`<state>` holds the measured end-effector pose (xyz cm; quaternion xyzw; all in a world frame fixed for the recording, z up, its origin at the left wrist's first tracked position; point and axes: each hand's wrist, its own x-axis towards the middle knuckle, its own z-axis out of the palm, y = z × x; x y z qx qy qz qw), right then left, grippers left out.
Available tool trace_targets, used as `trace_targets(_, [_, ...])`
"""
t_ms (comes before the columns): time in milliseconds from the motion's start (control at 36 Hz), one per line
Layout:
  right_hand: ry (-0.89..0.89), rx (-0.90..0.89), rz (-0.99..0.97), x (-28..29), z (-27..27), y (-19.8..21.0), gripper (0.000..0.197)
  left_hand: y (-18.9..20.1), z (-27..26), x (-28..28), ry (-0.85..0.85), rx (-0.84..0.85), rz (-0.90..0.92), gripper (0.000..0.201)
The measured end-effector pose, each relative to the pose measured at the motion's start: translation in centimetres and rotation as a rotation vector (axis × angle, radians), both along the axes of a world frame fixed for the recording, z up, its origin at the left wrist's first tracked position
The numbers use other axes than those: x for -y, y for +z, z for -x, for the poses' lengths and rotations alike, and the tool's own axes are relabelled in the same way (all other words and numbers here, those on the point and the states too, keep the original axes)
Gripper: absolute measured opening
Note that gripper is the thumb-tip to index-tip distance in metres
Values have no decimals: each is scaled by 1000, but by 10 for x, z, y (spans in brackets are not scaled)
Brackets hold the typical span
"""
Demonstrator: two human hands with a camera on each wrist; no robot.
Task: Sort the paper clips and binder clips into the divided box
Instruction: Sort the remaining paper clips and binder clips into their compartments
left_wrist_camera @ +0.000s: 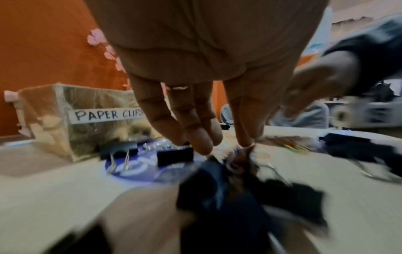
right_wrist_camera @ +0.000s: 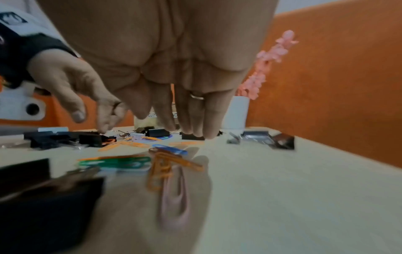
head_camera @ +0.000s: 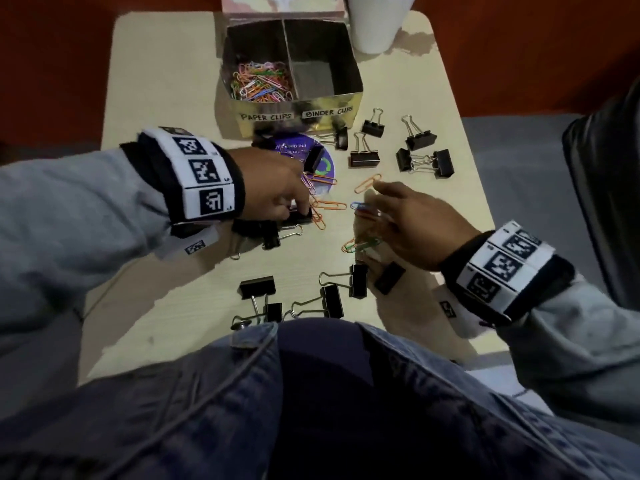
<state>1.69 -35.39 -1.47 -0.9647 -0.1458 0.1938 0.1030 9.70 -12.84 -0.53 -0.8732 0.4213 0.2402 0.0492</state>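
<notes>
The gold divided box [head_camera: 298,105] stands at the table's far side. Its left half, labelled PAPER CLIPS, holds a heap of coloured paper clips [head_camera: 261,81]; the BINDER CLIPS half looks bare. My left hand [head_camera: 301,206] reaches down with straight fingers [left_wrist_camera: 200,142], tips touching a black binder clip [head_camera: 294,218] among orange paper clips [head_camera: 329,205]. My right hand [head_camera: 374,216] hovers with straight fingers [right_wrist_camera: 195,123] over blue [right_wrist_camera: 172,149], orange [right_wrist_camera: 161,170] and green paper clips [right_wrist_camera: 121,162]. Whether any clip rests on its blurred thumb is unclear.
Black binder clips lie scattered at the right back [head_camera: 420,136] and near the front edge [head_camera: 358,280]. A purple disc [head_camera: 294,150] lies before the box with a clip on it. A white cup [head_camera: 377,22] stands at the back right. My denim lap borders the front edge.
</notes>
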Motion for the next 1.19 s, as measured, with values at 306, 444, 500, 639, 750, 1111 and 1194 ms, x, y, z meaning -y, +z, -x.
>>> trace_targets(306, [424,-71,178,-47,-45,-10,49,3,20,-38,-35,-34,-48,39])
trace_targets(444, [588,-37,114,-10,-39,-20,47,-1,25,-56,-64,-43,-101,38])
trace_targets(500, [558,-21,100,0,-33,-14,43,-3,25,-62,-36,-49,-70,34])
trace_targets(639, [400,89,-65,12,-20,-5,42,2,20,-49,73,8,86,37])
trace_targets(750, [187,-10,185,26,-16,5,53,0,6,-10,60,149,-2,37])
trace_targets(1111, [378,-12,232,-14,-7,11,54,-3,-3,9,133,65,10,36])
trace_targets(1194, [545,-44,189,-35,-3,5,50,-2,11,-7,142,36,-61,39])
